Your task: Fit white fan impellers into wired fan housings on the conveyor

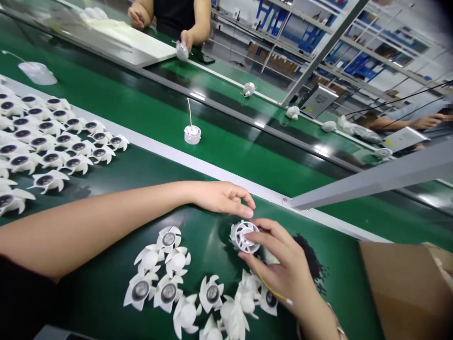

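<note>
My right hand (283, 255) grips a white round fan housing (245, 236) with spokes, fingers on its face and thumb below. A thin yellow wire (269, 283) with a small white plug trails from it across the palm. Just above the housing is my left hand (226, 197), its fingers loosely bent and apart, with nothing visible in them. White fan blades (168, 290) with round hubs lie on the green table below both hands, some hub side up and others turned over. Beside my right wrist spreads a pile of tiny black pieces (311, 259), partly hidden.
Rows of white fan blades (51, 127) cover the left side. Beyond a pale rail, another white housing (192, 135) with an upright wire sits on the green conveyor belt (226, 153). A metal post (368, 174) and brown cardboard box (399, 288) stand right. Co-workers (177, 19) sit across.
</note>
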A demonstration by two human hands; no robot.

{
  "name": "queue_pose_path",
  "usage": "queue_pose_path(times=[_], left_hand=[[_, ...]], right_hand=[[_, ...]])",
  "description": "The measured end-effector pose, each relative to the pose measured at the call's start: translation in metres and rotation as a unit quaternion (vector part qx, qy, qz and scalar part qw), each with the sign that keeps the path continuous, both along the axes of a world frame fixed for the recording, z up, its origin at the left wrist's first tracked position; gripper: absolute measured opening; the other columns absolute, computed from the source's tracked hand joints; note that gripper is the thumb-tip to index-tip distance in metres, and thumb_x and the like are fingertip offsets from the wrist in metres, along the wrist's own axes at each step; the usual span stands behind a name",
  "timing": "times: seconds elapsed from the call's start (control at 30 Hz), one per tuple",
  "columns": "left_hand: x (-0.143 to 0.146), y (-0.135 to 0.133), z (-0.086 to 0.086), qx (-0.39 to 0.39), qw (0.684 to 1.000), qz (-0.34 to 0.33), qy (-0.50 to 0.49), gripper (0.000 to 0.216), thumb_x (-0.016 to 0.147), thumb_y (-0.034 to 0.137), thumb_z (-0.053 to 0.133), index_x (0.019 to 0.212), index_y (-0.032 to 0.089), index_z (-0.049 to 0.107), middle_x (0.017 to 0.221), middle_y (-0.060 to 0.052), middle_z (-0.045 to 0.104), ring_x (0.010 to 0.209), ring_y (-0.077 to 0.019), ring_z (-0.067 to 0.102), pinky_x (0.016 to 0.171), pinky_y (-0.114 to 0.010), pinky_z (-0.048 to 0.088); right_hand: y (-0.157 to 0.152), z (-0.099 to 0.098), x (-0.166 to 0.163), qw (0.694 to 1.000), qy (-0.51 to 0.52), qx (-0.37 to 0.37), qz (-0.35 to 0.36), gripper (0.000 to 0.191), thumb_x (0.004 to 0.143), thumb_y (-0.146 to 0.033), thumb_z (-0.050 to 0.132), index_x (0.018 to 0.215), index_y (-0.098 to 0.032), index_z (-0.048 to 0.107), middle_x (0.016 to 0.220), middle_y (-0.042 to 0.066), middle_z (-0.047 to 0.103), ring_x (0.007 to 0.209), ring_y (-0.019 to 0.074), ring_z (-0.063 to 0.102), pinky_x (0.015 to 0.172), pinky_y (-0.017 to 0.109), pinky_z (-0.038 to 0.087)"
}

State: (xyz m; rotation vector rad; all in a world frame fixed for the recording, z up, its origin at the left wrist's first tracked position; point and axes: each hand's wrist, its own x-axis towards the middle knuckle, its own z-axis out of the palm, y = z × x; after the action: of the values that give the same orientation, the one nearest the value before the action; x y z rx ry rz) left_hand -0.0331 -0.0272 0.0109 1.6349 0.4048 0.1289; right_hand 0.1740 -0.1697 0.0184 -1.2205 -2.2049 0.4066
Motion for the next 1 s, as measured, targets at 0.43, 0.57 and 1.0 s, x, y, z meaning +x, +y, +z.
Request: queue_pose_path(times=[0.43, 0.57, 1.0], left_hand=[[0.011, 0.001, 0.01, 0.018, 0.987, 0.013, 0.157, 0.05, 0.079, 0.044, 0.072, 0.12, 0.017, 0.059, 0.062, 0.008, 0.051, 0.053, -0.0084, 0.042, 0.05, -0.022, 0.031], [0.01, -0.001, 0.009, 0.022, 0.986, 0.036, 0.163, 0.067, 0.071, 0.049, 0.079, 0.124, 0.016, 0.055, 0.063, 0.009, 0.051, 0.054, -0.0089, 0.044, 0.051, -0.022, 0.031], [-0.016, 0.009, 0.0, -0.136, 0.984, 0.111, 0.002, 0.066, 0.075, 0.064, 0.071, 0.119, 0.023, 0.046, 0.074, 0.008, 0.045, 0.052, -0.0044, 0.035, 0.049, -0.02, 0.026]], right_hand=[[0.02, -0.007, 0.008, 0.997, 0.008, -0.067, -0.048, 0.021, 0.082, -0.025, 0.075, 0.103, -0.026, 0.074, 0.113, 0.005, 0.072, 0.1, 0.0208, 0.07, 0.088, 0.035, 0.058], [0.026, -0.004, 0.007, 0.997, 0.025, -0.072, -0.023, 0.021, 0.079, -0.029, 0.079, 0.1, -0.026, 0.076, 0.107, 0.006, 0.074, 0.096, 0.0212, 0.071, 0.087, 0.036, 0.059], [0.024, -0.009, 0.037, 0.936, -0.039, 0.181, -0.299, 0.055, 0.09, -0.044, 0.061, 0.136, -0.015, 0.054, 0.144, 0.023, 0.043, 0.128, 0.0404, 0.049, 0.089, 0.058, 0.054]])
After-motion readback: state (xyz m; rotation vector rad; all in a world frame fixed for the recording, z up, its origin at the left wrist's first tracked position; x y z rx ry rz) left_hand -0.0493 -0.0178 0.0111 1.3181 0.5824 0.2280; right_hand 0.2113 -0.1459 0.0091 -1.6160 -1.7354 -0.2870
